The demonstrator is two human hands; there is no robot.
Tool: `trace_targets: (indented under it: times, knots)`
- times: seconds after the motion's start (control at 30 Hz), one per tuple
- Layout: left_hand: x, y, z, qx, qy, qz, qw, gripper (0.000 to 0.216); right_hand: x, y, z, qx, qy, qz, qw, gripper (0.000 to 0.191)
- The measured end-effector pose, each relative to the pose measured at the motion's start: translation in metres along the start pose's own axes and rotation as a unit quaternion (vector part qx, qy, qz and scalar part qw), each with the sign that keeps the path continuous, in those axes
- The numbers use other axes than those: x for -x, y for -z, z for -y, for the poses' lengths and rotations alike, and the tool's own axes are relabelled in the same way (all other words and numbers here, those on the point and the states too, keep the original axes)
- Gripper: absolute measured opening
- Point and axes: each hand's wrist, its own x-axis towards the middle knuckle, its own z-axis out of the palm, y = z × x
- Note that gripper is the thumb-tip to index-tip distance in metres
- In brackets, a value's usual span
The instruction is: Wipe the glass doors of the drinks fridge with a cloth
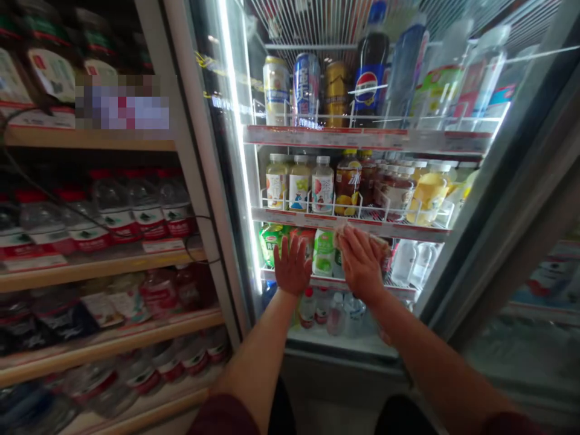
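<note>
Both my arms reach into an open drinks fridge. My left hand (292, 264) is open, fingers spread flat, in front of green and red cartons (272, 241) on the third wire shelf. My right hand (361, 260) lies flat, pressing a pale cloth (341, 231) against the red price strip (385, 228) of the shelf above, next to a green-and-white bottle (323, 252). The cloth shows only at my fingertips.
The shelf above holds several juice and tea bottles (322, 185); the top shelf carries cans and a cola bottle (370, 66). The glass door (512, 181) stands open at the right. Wooden shelves of water bottles (113, 211) stand left of the fridge frame (199, 169).
</note>
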Motion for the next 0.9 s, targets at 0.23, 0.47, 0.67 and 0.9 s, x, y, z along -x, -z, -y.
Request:
trace_targets:
  times: [0.23, 0.47, 0.67, 0.9]
  knots:
    - [-0.001, -0.002, 0.000, 0.010, 0.001, -0.012, 1.000, 0.062, 0.000, 0.009, 0.015, -0.105, 0.029, 0.028, 0.994, 0.064]
    - [-0.002, -0.003, 0.001, 0.022, -0.004, -0.021, 1.000, 0.064, -0.042, 0.015, -0.020, -0.123, -0.025, -0.088, 0.988, 0.065]
    - [-0.001, -0.004, 0.001, 0.020, 0.002, -0.015, 1.000, 0.064, 0.005, 0.002, -0.009, -0.066, 0.058, -0.008, 0.996, 0.064]
    - [0.003, -0.008, 0.003, 0.035, 0.021, 0.011, 0.999, 0.059, -0.037, 0.012, -0.031, -0.051, 0.002, -0.011, 0.999, 0.068]
